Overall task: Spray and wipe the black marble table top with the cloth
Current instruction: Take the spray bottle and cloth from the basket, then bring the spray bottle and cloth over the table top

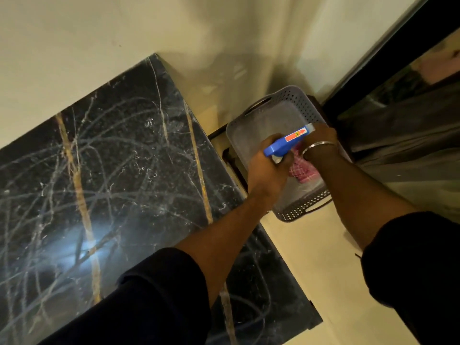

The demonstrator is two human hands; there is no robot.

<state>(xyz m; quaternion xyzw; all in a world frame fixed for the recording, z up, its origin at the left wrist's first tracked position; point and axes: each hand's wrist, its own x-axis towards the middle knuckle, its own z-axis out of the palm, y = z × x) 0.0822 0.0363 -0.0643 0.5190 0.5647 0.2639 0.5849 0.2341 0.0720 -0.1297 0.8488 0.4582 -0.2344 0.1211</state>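
Observation:
The black marble table top with gold and white veins fills the left, streaked with wipe marks. My left hand grips a spray bottle by its neck; its blue trigger head with an orange label points up-right over a grey basket. My right hand, with a metal bangle on the wrist, reaches down into the basket onto a pink checked cloth. Whether the fingers hold the cloth is hidden behind the spray head and wrist.
The grey perforated plastic basket with handle slots rests on a low dark stand just right of the table. A cream wall runs behind. Dark glossy panels stand at the right. Cream floor lies between table and panels.

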